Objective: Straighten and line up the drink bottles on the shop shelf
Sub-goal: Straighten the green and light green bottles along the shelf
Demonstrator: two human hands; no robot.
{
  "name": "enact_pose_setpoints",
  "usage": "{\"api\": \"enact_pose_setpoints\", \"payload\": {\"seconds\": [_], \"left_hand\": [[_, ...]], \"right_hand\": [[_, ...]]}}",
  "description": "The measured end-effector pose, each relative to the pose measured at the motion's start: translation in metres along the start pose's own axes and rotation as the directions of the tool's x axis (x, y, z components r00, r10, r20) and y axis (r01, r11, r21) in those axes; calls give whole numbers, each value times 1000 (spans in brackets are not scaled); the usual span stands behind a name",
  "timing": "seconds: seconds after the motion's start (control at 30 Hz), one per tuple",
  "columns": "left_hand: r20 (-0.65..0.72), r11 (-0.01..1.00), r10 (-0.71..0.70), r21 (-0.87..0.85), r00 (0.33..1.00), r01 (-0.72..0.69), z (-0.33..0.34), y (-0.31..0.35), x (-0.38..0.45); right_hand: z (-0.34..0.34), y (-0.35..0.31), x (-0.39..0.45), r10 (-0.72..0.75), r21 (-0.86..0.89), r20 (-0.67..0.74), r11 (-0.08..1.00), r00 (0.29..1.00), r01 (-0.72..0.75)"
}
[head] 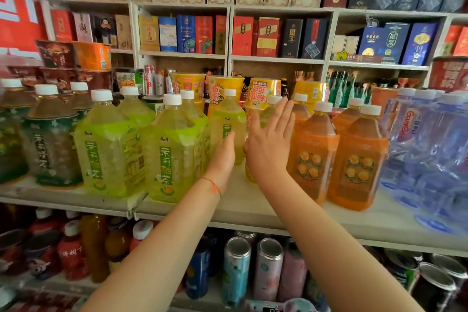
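Large drink bottles with white caps stand on a pale shelf. Two yellow-green tea bottles stand at the front left of centre. A further yellow-green bottle sits deeper in a gap. My left hand reaches into that gap, fingers straight, its edge near this bottle. My right hand is spread flat with fingers apart, in front of another yellow-green bottle and beside two orange drink bottles. Neither hand grips anything.
Dark green tea bottles stand at the left, clear blue water bottles at the right. Yellow noodle cups sit behind the row. Boxed goods fill the upper shelves. Cans and small bottles fill the shelf below.
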State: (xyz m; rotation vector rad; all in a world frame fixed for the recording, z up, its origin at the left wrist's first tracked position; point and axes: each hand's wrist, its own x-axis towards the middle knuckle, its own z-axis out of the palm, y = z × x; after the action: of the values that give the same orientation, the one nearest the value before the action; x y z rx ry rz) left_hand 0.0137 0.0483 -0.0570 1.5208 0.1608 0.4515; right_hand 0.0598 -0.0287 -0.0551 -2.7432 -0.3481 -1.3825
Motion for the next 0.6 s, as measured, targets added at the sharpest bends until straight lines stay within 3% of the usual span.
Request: {"api": "enact_pose_setpoints", "payload": {"seconds": [0.07,0.13,0.23,0.3,0.43,0.53,0.6], "left_hand": [[-51,997,70,26,996,-68,-5,0,2],[-53,992,126,5,991,-126,-9,-1,5],[-40,978,184,-96,982,-187,-9,4,1],[-16,971,198,-131,980,-199,-10,5,-3],[-1,973,140,-187,990,-138,-18,1,6],[15,982,100,-164,995,-96,-18,-3,10],[30,985,84,-151,996,-78,-19,-7,11]], "right_hand": [[-6,-7,-2,-76,-63,-9,995,997,75],[-13,-15,2,-243,-72,-33,968,970,240],[-17,-22,31,-380,107,46,922,924,373],[-16,-29,54,-369,206,207,922,906,328],[-1,-51,80,-271,245,479,955,835,169],[12,-59,88,-194,283,533,958,823,42],[15,-58,90,-157,334,458,943,875,-5]]}}
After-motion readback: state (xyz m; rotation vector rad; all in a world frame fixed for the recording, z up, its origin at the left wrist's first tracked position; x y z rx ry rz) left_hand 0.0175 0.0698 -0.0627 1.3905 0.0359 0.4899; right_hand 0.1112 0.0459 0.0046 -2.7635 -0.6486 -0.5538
